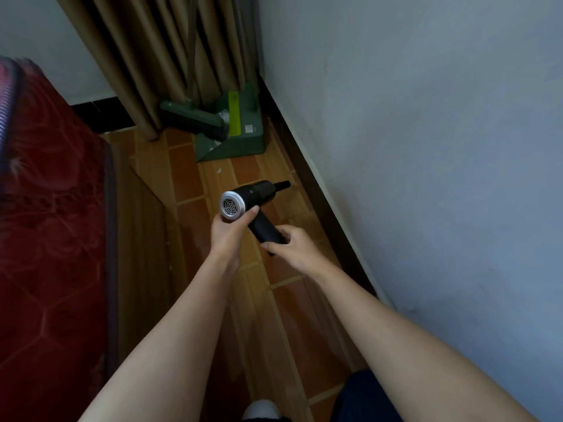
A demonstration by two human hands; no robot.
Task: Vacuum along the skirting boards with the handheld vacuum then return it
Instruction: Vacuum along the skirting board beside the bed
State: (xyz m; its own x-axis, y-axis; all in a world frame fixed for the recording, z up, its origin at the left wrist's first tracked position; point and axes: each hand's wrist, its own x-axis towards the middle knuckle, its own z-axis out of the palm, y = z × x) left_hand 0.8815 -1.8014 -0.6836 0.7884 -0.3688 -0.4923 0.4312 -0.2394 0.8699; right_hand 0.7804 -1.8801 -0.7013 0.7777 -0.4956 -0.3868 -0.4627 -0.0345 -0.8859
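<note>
Through the head camera I see the black handheld vacuum (257,194) held up over the tiled floor (292,315). Its nozzle is aimed toward the dark skirting board (329,214) along the right wall, near it but apart. The left hand (228,234) grips the silver grilled rear cap, thumb pressed on its rim. The right hand (295,248) has its fingers curled round the handle's lower end. Ahead, a green dustpan (243,138) stands in the corner under a brown curtain (170,56), and a red mattress (51,208) lies to the left.

floor (210,184): brown plank-pattern tiles
dustpan (243,141): green, far corner, against skirting board (316,193)
broom head (195,118): dark green, beside dustpan
</note>
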